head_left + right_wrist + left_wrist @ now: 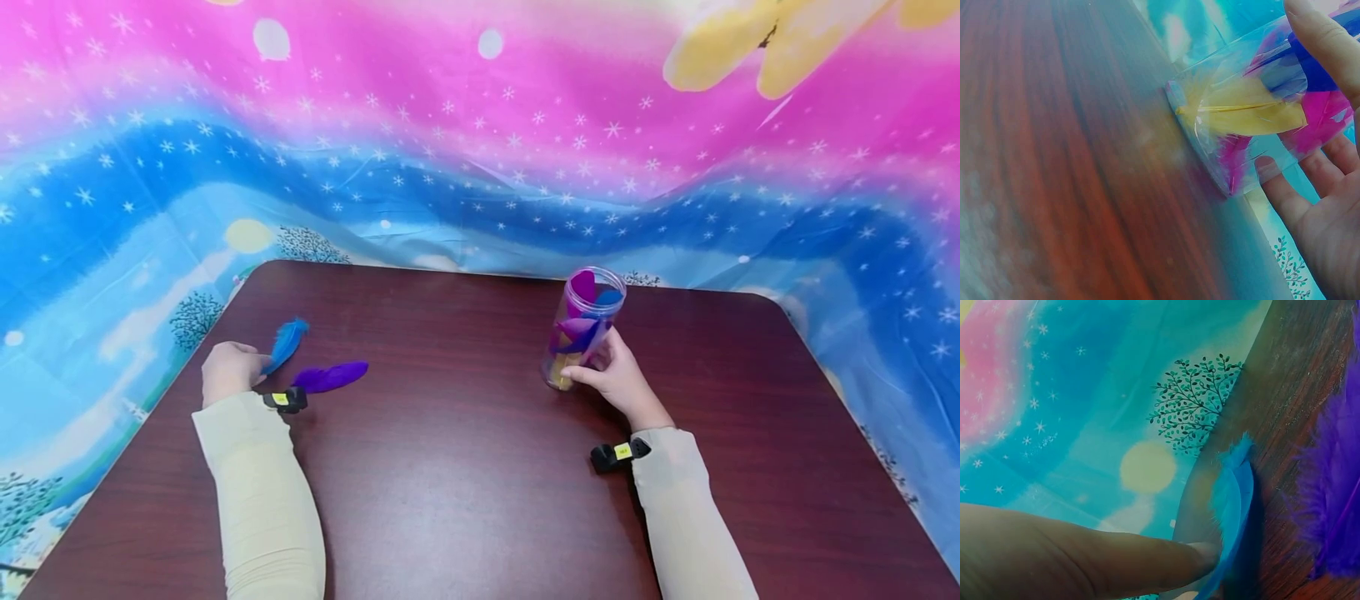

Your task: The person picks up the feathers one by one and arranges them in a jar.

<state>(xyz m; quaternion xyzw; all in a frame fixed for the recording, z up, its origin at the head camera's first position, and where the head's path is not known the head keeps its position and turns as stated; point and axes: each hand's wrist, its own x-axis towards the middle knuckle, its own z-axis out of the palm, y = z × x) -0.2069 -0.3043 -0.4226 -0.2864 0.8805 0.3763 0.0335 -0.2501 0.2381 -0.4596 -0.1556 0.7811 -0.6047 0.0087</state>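
Observation:
On the table's left side my left hand [231, 371] pinches a blue feather [287, 343] near its lower end. In the left wrist view the index fingertip [1204, 556] lies against the blue feather [1235, 500], with only a sliver of thumb showing. A purple feather [330, 377] lies on the table just right of that hand. My right hand [615, 375] grips a clear, lidless plastic jar [553, 367] around its lower half. Inside the jar are magenta, blue and yellow feathers; a yellow feather [1254, 117] lies near the base in the right wrist view.
The dark reddish-brown table [442, 467] has rounded far corners. A pink and blue printed cloth [420, 167] hangs behind it and along both sides. A small black camera [618, 455] sits on the right wrist, and another camera [287, 400] on the left.

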